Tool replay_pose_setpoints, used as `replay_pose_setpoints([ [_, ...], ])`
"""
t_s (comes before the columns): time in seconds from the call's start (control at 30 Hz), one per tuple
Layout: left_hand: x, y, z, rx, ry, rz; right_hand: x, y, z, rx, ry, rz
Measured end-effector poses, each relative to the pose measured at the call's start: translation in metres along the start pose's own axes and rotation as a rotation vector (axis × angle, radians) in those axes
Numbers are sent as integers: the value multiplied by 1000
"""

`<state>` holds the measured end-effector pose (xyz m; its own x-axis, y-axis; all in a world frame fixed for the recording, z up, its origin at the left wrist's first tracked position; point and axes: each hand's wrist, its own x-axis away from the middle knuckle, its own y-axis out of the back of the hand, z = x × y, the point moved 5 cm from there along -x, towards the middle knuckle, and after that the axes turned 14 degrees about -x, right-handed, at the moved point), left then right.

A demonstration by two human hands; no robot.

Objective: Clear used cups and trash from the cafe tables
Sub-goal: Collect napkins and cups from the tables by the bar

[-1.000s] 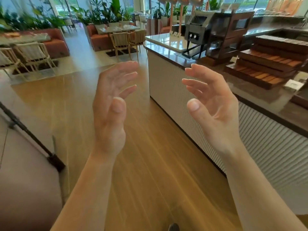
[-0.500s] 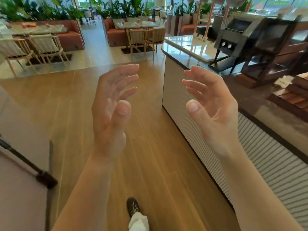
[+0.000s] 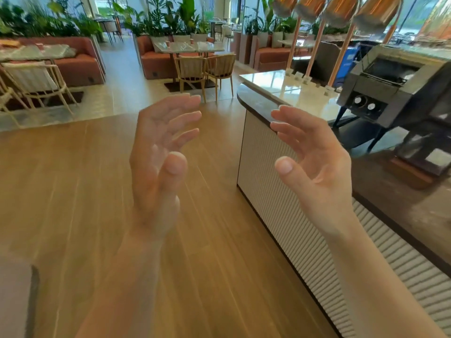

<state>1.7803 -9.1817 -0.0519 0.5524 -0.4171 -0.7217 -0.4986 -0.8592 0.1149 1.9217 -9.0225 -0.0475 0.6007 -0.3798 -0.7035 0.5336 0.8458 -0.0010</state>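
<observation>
My left hand and my right hand are raised in front of me over the wooden floor, palms facing each other, fingers relaxed and spread, holding nothing. Far ahead stands a cafe table with small pink cups on it, between a red sofa and two wicker chairs. Another table at the far left carries things too blurred to name.
A long counter with a ribbed white front runs along my right, bearing a black conveyor toaster and copper lamps. Wicker chairs stand at the left. A grey surface sits at the bottom left. Planters line the back.
The view has advanced along the counter toward the seating area; the tables and toaster appear nearer. Both hands keep the same raised, relaxed pose. The shoe seen below is out of view.
</observation>
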Motion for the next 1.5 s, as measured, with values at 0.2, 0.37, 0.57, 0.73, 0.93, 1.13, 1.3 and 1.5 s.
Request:
replay_pose_setpoints([
  [0.2,-72,-37,112,-17,18,56,-74,22,-116,-11,-17,-27],
  [0.37,-169,-77,200,-48,-41,111,-158,55,-218,-48,30,-68],
  [0.57,-312,-122,283,-50,-116,98,-293,100,-306,-81,74,-99],
  [0.73,-386,-141,367,-41,-68,77,-377,117,-383,-77,42,-88],
  [0.93,-454,-146,498,-38,-15,76,-457,109,-505,-99,-5,-90],
  [1.13,-562,-122,636,-21,-27,15,-580,81,-633,-43,-8,-57],
  [1.3,-696,-96,718,-1,-68,-20,-718,53,-710,-18,56,-41],
  [1.5,-798,-116,817,26,-69,46,-811,63,-802,6,28,-106],
])
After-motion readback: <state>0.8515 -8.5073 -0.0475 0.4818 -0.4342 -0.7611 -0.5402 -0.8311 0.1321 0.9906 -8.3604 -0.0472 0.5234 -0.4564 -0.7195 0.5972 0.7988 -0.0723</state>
